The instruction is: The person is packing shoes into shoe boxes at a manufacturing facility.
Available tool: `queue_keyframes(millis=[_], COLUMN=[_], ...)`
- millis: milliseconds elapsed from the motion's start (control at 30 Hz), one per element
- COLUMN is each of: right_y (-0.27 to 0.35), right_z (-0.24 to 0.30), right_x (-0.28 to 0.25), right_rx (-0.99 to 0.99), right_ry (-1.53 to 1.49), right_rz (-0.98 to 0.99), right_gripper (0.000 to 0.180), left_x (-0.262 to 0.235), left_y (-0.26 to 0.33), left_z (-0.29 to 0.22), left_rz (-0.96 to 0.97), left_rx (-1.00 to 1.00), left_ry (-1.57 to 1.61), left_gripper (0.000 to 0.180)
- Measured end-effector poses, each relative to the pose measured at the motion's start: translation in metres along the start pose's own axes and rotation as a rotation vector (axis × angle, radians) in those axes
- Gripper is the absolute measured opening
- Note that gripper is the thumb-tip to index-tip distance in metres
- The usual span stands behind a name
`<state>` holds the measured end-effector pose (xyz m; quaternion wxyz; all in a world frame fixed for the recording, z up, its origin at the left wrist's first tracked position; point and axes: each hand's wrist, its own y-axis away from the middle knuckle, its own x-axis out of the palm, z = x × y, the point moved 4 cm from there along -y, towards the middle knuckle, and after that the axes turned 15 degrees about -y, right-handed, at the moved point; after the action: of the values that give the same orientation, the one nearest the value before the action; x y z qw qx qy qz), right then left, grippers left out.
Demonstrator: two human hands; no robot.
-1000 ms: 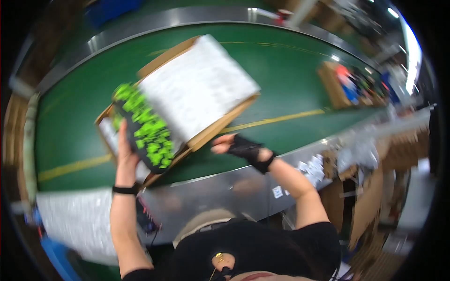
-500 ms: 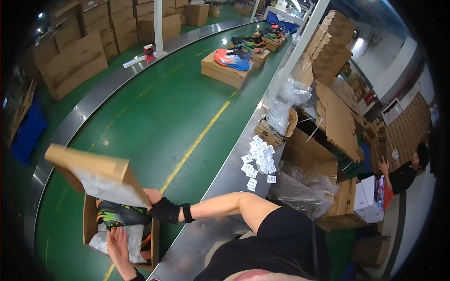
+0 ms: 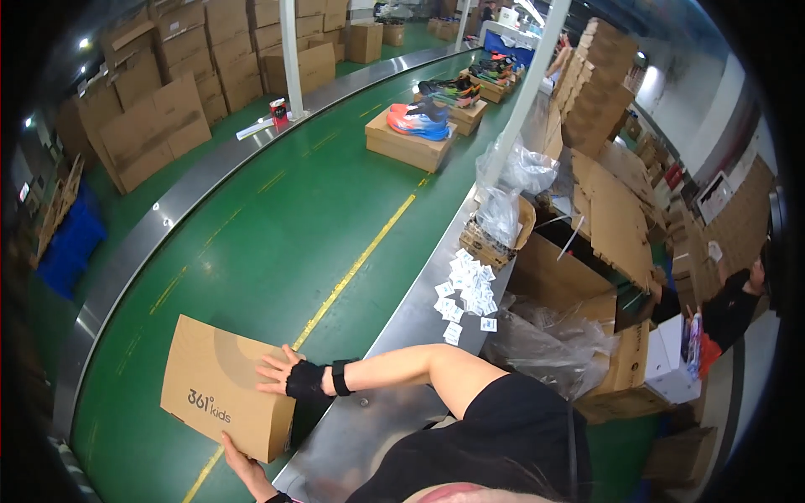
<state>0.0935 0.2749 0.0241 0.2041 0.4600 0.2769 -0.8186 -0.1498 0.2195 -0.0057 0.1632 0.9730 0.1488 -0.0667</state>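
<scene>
A brown cardboard shoebox (image 3: 210, 377) with its lid down sits on the green conveyor belt at the lower left. My right hand (image 3: 285, 375), in a black fingerless glove, lies on the right part of the lid with its fingers spread. At the box's near edge, my left hand (image 3: 242, 463) rests against the side, fingers stretched along it and a fingertip at the lid's rim. Neither hand grips anything that I can see. Whatever lies inside the box is hidden by the lid.
Farther up the belt (image 3: 277, 243), blue-and-orange shoes (image 3: 418, 122) stand on a shoebox, with more shoes on boxes behind. Small white packets (image 3: 471, 289) lie on the metal ledge beside a carton of clear plastic (image 3: 501, 220). A person (image 3: 728, 310) is at the far right.
The shoebox lid has come down over the dark shoes and white paper. My right hand has gone from the raised lid's edge to its top; my left has left the shoes for the near side.
</scene>
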Motion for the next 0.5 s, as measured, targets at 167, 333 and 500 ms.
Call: queue_keyframes(millis=[167, 333, 500], right_y=[-0.016, 0.053, 0.124], right_z=[0.038, 0.053, 0.06], right_x=[-0.042, -0.087, -0.087], right_rx=[-0.018, 0.005, 0.068], right_ry=[-0.051, -0.017, 0.065], right_rz=[0.081, 0.005, -0.051], right_gripper=[0.038, 0.039, 0.038], left_x=[0.013, 0.021, 0.051], left_y=[0.019, 0.055, 0.048], left_z=[-0.037, -0.047, -0.051], left_rz=[0.313, 0.36, 0.603], left_rx=[-0.069, -0.06, -0.018], left_ry=[0.52, 0.387, 0.228], left_gripper=[0.07, 0.057, 0.059])
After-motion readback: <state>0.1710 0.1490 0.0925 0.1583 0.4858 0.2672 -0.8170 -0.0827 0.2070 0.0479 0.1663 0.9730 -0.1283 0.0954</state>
